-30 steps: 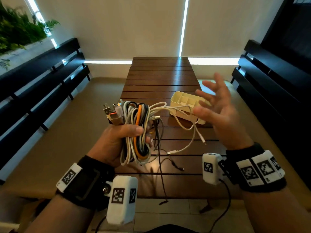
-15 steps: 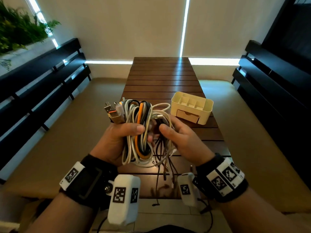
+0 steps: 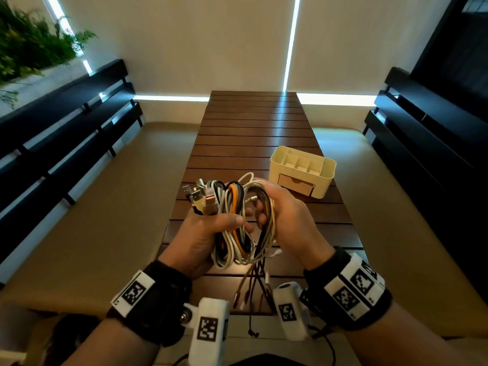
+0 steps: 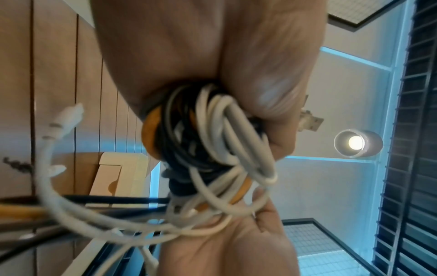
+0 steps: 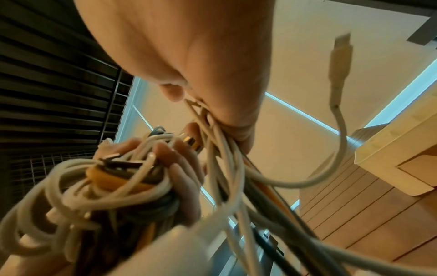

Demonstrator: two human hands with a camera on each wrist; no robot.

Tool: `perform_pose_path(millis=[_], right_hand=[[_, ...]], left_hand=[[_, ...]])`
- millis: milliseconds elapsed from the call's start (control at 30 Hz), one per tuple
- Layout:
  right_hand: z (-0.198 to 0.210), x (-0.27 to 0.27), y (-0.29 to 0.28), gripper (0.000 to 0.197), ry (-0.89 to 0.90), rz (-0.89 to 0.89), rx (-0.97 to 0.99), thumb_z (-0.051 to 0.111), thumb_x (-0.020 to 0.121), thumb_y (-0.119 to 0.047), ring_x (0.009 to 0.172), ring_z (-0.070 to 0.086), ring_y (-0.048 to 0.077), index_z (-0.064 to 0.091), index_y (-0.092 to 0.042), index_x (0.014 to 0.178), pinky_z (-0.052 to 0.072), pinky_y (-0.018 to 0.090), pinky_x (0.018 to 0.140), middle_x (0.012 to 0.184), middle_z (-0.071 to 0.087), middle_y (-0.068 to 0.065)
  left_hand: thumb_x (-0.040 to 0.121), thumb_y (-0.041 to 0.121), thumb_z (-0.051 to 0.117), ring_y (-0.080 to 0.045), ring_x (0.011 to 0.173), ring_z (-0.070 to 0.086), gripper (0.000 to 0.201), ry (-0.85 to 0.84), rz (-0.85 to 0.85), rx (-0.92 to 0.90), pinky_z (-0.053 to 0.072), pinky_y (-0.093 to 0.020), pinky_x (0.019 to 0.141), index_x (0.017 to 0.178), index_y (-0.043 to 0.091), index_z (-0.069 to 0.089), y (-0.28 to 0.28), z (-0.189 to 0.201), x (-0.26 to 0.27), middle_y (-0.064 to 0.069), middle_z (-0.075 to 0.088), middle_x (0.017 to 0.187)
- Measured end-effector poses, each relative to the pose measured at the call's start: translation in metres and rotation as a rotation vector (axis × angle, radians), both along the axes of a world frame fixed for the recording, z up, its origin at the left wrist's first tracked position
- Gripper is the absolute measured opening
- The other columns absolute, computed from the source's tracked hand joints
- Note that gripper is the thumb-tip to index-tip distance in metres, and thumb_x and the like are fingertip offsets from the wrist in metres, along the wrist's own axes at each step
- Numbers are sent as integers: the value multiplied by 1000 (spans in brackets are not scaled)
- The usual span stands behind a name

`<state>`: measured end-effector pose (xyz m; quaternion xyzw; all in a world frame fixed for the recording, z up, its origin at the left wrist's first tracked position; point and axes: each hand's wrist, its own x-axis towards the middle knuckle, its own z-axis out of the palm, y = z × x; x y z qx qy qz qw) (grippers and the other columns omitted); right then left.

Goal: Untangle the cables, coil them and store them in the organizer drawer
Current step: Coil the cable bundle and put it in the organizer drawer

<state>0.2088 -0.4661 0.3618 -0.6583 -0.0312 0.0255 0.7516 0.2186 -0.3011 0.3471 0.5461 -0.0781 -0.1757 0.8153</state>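
Now, my hands: both raised above the surface [image 3: 258,133], close together, sharing one tangle.
Left hand [image 3: 203,233]: I have it curled tightly round the cable bundle [image 3: 232,223], white, black, grey and orange loops, USB plugs [image 3: 198,196] sticking out on top.
Right hand [image 3: 287,223]: fingers wrapped round several loose strands pulled off the bundle's side; their ends dangle below.
Organizer [image 3: 303,171]: cream, on the surface just beyond my right hand; its drawer [image 3: 295,184] looks closed.
Risk: if I pull the strands sideways hard, I judge the knots will tighten, or dangling plugs will snag.
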Motion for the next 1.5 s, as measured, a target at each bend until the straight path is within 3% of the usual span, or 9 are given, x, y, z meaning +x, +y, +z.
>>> perform_pose_path(millis=[233,367,533,733,867,1000,1167,1300,1500], right_hand=[[-1,-3,1,33,-42,-69,34,34,108,-21,91,71,3,65,-28,116,56,18,67,95,76,-11],[-3,-4,8,40,7,-172,-39,40,106,-35,120,60,6,51,-27,143,51,40,103,129,66,-6],[-3,-6,17,39,6,-157,-13,38,107,-33,114,60,4,47,-30,144,47,41,107,129,59,-5],[-6,-3,13,46,26,-52,142,47,93,-47,145,35,25,59,-30,134,37,55,113,160,27,1],[0,-4,3,49,74,67,459,37,96,-23,115,64,28,48,-8,141,55,39,90,128,63,19],[0,1,5,52,71,4,553,39,100,-10,117,65,31,34,-14,152,55,45,92,136,61,15],[-1,1,4,55,8,-98,342,43,101,-6,122,62,22,33,-21,153,48,52,104,134,64,1],[-6,-2,4,47,-84,-133,18,46,104,-15,122,61,12,40,-23,150,55,34,96,136,62,-1],[-8,-5,-3,52,-131,-111,-183,55,91,-52,146,35,16,47,-43,142,36,54,114,152,47,-3]], left_hand=[[70,3,74,-31,94,72,58,-116,-3,61,59,-38,73,126,14,62,-10,-3,0,-16,74,104],[63,19,82,-35,106,66,76,-136,-11,89,56,-52,83,132,38,56,-12,-7,4,-11,69,116],[63,13,81,-44,107,64,86,-111,-60,112,51,-67,90,140,34,48,-16,-6,10,-24,64,118],[66,0,74,-35,105,67,80,-185,-67,195,55,-57,90,134,35,51,-12,-9,17,-16,69,111],[60,7,79,-33,112,66,78,-168,1,120,53,-60,93,127,41,57,-7,-9,20,-9,69,120],[65,3,76,-42,111,65,73,-160,33,17,54,-57,88,131,29,58,-10,-9,21,-21,68,120],[70,-2,72,-44,112,64,77,-138,34,-8,54,-58,85,138,28,51,-8,-11,22,-23,66,122],[68,5,78,-52,111,60,78,-109,15,31,53,-63,86,139,23,51,-5,-10,22,-29,62,122],[68,5,77,-50,114,61,82,-105,-120,-1,53,-65,88,142,19,47,2,-2,16,-30,59,128]])
